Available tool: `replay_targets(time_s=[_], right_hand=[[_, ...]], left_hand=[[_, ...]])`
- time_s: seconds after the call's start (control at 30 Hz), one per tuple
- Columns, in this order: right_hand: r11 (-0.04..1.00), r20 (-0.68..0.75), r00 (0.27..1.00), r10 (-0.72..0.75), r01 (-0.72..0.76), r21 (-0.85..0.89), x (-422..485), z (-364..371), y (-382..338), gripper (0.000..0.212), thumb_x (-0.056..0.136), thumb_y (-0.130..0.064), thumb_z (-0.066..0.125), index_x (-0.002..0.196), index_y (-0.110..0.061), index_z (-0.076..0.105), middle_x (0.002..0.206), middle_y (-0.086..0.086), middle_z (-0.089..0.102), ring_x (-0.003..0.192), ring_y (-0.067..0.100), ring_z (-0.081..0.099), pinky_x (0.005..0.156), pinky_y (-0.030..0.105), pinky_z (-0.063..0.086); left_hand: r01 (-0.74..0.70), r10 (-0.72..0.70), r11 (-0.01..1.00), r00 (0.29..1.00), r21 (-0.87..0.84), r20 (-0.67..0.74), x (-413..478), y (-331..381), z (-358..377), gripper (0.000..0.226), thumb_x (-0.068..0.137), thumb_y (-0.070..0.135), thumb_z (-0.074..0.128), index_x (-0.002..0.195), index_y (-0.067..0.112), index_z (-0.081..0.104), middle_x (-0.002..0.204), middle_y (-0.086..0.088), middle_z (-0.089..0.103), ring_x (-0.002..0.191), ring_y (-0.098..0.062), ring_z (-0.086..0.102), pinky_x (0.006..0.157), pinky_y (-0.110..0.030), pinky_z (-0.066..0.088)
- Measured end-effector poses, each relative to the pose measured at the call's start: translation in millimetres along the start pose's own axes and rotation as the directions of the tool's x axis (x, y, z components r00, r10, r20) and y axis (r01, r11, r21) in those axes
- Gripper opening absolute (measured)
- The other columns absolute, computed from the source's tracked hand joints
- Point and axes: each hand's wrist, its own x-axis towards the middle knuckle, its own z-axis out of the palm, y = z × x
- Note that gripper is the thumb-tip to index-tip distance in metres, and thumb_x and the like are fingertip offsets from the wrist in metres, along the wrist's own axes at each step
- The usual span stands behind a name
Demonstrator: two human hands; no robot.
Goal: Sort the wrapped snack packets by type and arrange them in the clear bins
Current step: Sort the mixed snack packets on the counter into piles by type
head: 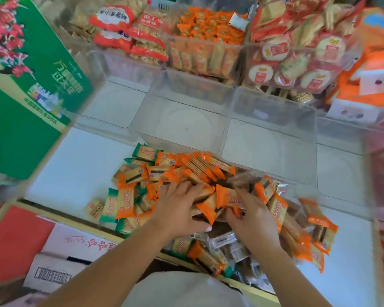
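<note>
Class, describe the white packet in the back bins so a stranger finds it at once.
In the back row of full clear bins, find the middle bin, heaped with orange packets. On its right rear corner lies the white packet, the only pale wrapper there.

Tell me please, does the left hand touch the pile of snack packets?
Touching. The head view shows the left hand resting on the pile of snack packets, fingers pressed onto orange wrappers.
</note>
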Motion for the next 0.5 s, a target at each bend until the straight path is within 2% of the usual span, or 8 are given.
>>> replay_targets(time_s=[0.1,0.17,0.2,0.27,0.33,0.4,0.43,0.5], right_hand=[[0.996,-0.018,0.998,-0.061,0.062,0.069,3,-2,6,0.044,0.09,-0.031,0.075,0.131,-0.018,0.067,0.128,0.0,0.067,0.127,0.022,0.057,0.083,0.028,0.049],[0.981,-0.012,0.993,-0.114,0.115,0.154,4,-5,13,0.043,0.089,-0.034,0.076,0.127,-0.017,0.069,0.126,-0.001,0.067,0.125,0.021,0.059,0.093,0.036,0.055],[0.971,0.004,0.993,-0.116,0.113,0.209,2,-8,16,0.047,0.088,-0.039,0.076,0.13,-0.019,0.068,0.13,-0.004,0.065,0.126,0.017,0.058,0.098,0.039,0.054],[0.968,0.102,0.99,-0.098,0.07,0.242,-5,-19,20,0.064,0.083,-0.05,0.077,0.141,-0.031,0.057,0.144,-0.011,0.055,0.136,0.01,0.049,0.107,0.036,0.049],[0.995,0.211,0.974,-0.077,0.063,0.073,-16,-24,20,0.082,0.08,-0.055,0.079,0.151,-0.041,0.042,0.159,-0.017,0.037,0.146,0.007,0.036,0.109,0.034,0.047],[0.99,0.251,0.968,0.006,0.029,-0.136,-27,-22,16,0.084,0.085,-0.051,0.076,0.155,-0.044,0.031,0.163,-0.023,0.022,0.149,0.007,0.03,0.101,0.032,0.051],[0.985,0.211,0.977,0.034,0.004,-0.175,-30,-17,15,0.08,0.087,-0.047,0.076,0.155,-0.043,0.033,0.163,-0.022,0.024,0.147,0.008,0.035,0.094,0.032,0.055],[0.985,0.106,0.994,0.025,-0.006,-0.174,-33,-8,14,0.071,0.08,-0.039,0.084,0.145,-0.033,0.055,0.153,-0.012,0.048,0.132,0.016,0.056,0.076,0.034,0.061]], left_hand=[[0.042,-0.042,0.999,0.999,-0.018,-0.002,-3,18,7,0.114,0.06,0.098,0.044,0.158,0.041,0.026,0.154,0.007,0.041,0.143,-0.024,0.034,0.12,-0.055,0.023],[0.032,-0.034,0.998,0.998,-0.049,-0.047,0,26,9,0.101,0.067,0.093,0.045,0.154,0.043,0.032,0.149,0.009,0.047,0.137,-0.023,0.042,0.116,-0.05,0.033],[0.017,-0.023,0.997,0.996,-0.072,-0.087,2,27,10,0.092,0.072,0.087,0.046,0.152,0.043,0.036,0.146,0.009,0.051,0.133,-0.022,0.047,0.111,-0.046,0.041],[-0.02,0.003,0.993,0.99,-0.118,-0.139,5,21,9,0.076,0.083,0.077,0.048,0.15,0.041,0.043,0.142,0.009,0.056,0.127,-0.021,0.053,0.1,-0.04,0.051],[-0.06,0.043,0.989,0.991,-0.133,-0.127,8,14,10,0.069,0.089,0.071,0.049,0.151,0.041,0.041,0.142,0.009,0.055,0.127,-0.02,0.053,0.095,-0.039,0.054],[-0.074,0.058,0.983,0.994,-0.166,-0.097,9,10,7,0.068,0.09,0.068,0.052,0.152,0.044,0.037,0.144,0.011,0.051,0.131,-0.018,0.049,0.097,-0.039,0.054],[-0.063,0.048,0.979,0.996,-0.192,-0.08,9,10,5,0.069,0.089,0.067,0.053,0.153,0.045,0.035,0.145,0.012,0.048,0.132,-0.017,0.046,0.098,-0.039,0.053],[-0.041,0.032,0.973,0.999,-0.226,-0.043,11,13,-1,0.07,0.088,0.064,0.057,0.152,0.047,0.035,0.145,0.013,0.046,0.133,-0.015,0.044,0.097,-0.04,0.054]])
